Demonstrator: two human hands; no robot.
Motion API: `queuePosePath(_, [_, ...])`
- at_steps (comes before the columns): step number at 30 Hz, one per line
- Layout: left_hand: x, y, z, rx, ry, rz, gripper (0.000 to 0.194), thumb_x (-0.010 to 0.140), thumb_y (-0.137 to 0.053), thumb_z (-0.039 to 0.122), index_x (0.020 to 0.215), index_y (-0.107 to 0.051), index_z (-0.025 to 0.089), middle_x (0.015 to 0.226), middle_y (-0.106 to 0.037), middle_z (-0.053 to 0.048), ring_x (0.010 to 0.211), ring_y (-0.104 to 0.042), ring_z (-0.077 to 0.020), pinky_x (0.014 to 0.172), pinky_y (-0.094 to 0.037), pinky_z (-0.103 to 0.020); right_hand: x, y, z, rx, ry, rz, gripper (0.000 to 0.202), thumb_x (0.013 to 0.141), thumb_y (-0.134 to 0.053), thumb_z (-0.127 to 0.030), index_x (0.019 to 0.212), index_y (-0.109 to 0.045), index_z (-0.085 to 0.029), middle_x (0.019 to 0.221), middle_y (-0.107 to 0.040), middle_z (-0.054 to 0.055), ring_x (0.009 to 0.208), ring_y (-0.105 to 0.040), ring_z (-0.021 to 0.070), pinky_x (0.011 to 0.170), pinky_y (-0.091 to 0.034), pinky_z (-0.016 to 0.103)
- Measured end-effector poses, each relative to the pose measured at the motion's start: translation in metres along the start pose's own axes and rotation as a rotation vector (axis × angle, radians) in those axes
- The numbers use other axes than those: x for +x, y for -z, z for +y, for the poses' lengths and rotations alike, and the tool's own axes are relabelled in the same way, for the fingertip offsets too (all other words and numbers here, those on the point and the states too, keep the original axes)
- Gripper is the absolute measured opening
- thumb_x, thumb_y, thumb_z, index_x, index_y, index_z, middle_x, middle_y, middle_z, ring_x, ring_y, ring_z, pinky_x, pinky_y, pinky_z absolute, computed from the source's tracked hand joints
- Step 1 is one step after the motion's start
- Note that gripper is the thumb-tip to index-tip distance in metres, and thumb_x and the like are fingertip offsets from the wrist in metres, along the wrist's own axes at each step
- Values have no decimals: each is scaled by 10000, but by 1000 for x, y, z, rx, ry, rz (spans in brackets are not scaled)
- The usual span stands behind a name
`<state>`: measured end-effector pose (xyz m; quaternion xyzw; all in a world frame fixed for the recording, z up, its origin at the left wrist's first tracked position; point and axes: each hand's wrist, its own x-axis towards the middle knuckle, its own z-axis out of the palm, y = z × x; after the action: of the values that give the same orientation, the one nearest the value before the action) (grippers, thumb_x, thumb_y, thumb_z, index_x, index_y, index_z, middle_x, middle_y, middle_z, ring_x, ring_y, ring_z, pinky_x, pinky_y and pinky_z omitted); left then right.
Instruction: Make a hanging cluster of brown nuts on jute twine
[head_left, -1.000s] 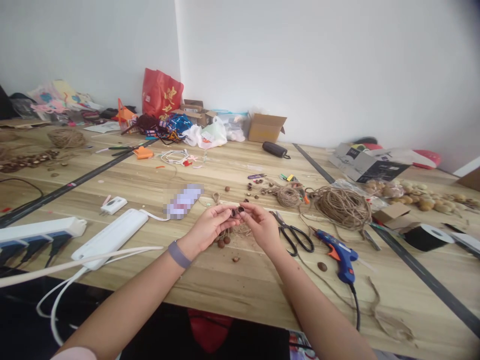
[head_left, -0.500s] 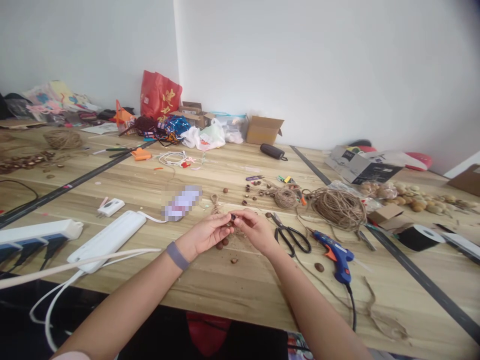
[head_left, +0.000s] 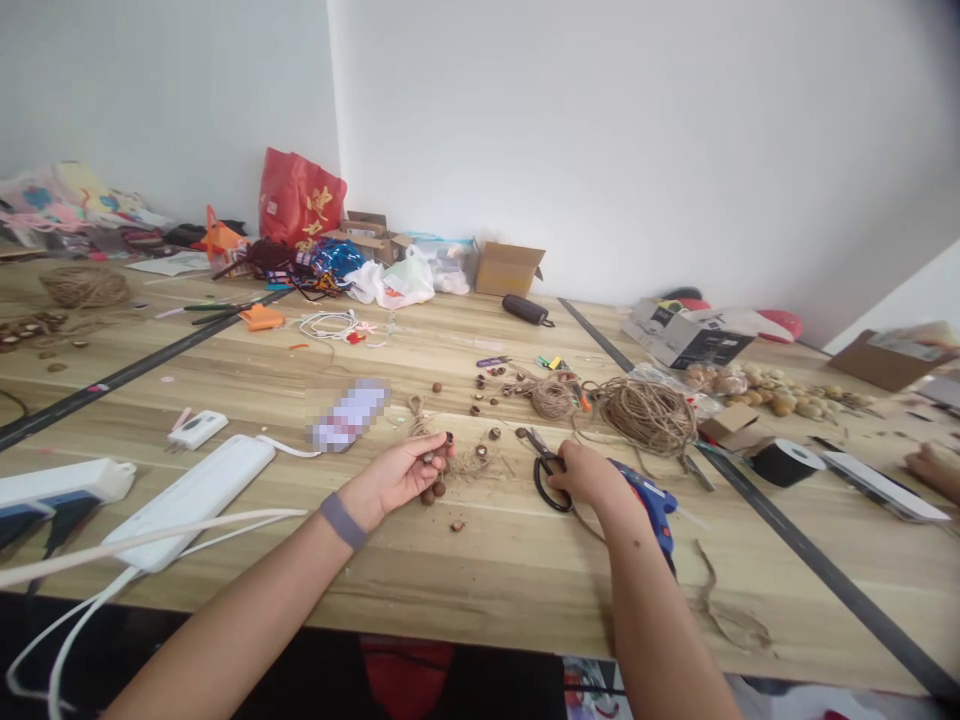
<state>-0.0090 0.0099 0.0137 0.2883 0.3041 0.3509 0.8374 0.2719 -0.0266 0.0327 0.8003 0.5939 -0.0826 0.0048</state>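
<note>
While the left hand (head_left: 401, 478) is raised a little left of centre, its thumb and fingers pinched together on a small dark-brown nutshell (head_left: 449, 438), the right hand (head_left: 596, 478) reaches down to the scissors (head_left: 549, 457), its bent fingers over one of the black handles; whether they have closed on it cannot be told, since the hand hides that loop. The scissors lie on the wooden tabletop (head_left: 405, 570), blade tips pointing away from the person. Just behind the right wrist, partly covered by it, is a blue glue gun (head_left: 658, 505). Round brown nuts (head_left: 435, 492) sit close below the left fingers, with a twine loop (head_left: 417, 408) just beyond and loose fibres (head_left: 476, 465) between the two hands. Farther back are a small twine ball (head_left: 553, 398) and, to its right, a larger twine coil (head_left: 651, 415).
</note>
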Motion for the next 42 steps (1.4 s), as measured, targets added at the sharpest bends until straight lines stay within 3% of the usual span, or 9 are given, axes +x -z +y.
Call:
queuePosePath(4, [-2, -2, 1, 19, -10, 23, 125, 812, -733, 137, 756, -624, 110, 744, -634, -41, 479, -481, -7, 384, -370, -76, -9, -4, -6, 64, -11, 14, 336, 711, -681, -146, 1043, -624, -144, 977, -721, 117, 870, -682, 219, 661, -437, 250])
queuePosePath(8, [-3, -3, 3, -9, -54, 8, 132, 759, -763, 72, 763, -635, 104, 771, -669, -59, 494, -505, -4, 393, -363, -67, -9, 0, 7, 306, -85, 40, 456, 785, -640, -229, 1221, -560, -123, 904, -722, 87, 785, -672, 193, 670, -454, 254])
queuePosePath(13, [-3, -2, 4, -89, -81, -1, 187, 740, -754, 17, 865, -658, 117, 762, -690, -57, 481, -525, -6, 399, -373, -60, -3, 8, 25, 502, -3, 137, 404, 752, -672, -338, 1130, -620, -205, 728, -667, -2, 658, -625, 190, 615, -445, 271])
queuePosePath(16, [-3, -4, 3, -113, -93, 5, 142, 774, -722, 10, 855, -662, 111, 779, -704, -63, 529, -588, -20, 491, -467, -70, -4, 12, 8, 510, 218, 309, 343, 754, -675, -417, 1040, -629, -232, 767, -649, 6, 729, -617, 210, 674, -456, 294])
queuePosePath(20, [-4, -6, 1, -115, -126, 28, 118, 831, -647, -9, 850, -671, 105, 830, -723, -57, 658, -676, -47, 669, -549, -103, -10, 6, -44, 507, 503, 379, 303, 785, -658, -406, 1009, -605, -209, 845, -632, 44, 774, -584, 217, 715, -457, 313])
queuePosePath(23, [-3, -5, 1, -112, -168, 43, 149, 837, -631, -19, 884, -677, 114, 792, -718, -32, 666, -685, -54, 690, -552, -112, -18, -7, -80, 453, 644, 403, 260, 802, -668, -352, 1000, -599, -198, 865, -619, 56, 785, -575, 217, 738, -457, 322])
queuePosePath(26, [-1, -4, 2, -114, -206, 54, 156, 832, -635, -25, 891, -677, 113, 736, -702, -12, 633, -674, -52, 656, -543, -108, -25, -21, -98, 420, 664, 425, 277, 829, -669, -325, 1062, -590, -196, 923, -616, 68, 808, -587, 219, 742, -463, 319])
queuePosePath(31, [-1, -4, 1, -87, -215, 7, 156, 780, -683, -38, 811, -676, 115, 732, -694, -1, 631, -663, -51, 626, -524, -97, -30, -36, -101, 381, 599, 447, 278, 840, -678, -350, 1055, -587, -200, 937, -592, 65, 806, -601, 213, 730, -467, 306])
queuePosePath(42, [1, -1, -4, -61, -241, 7, 184, 737, -724, -7, 853, -674, 127, 785, -694, -3, 665, -654, -63, 651, -533, -131, -33, -41, -102, 426, 583, 363, 364, 850, -663, -448, 1087, -573, -186, 953, -559, 91, 817, -592, 232, 760, -503, 358])
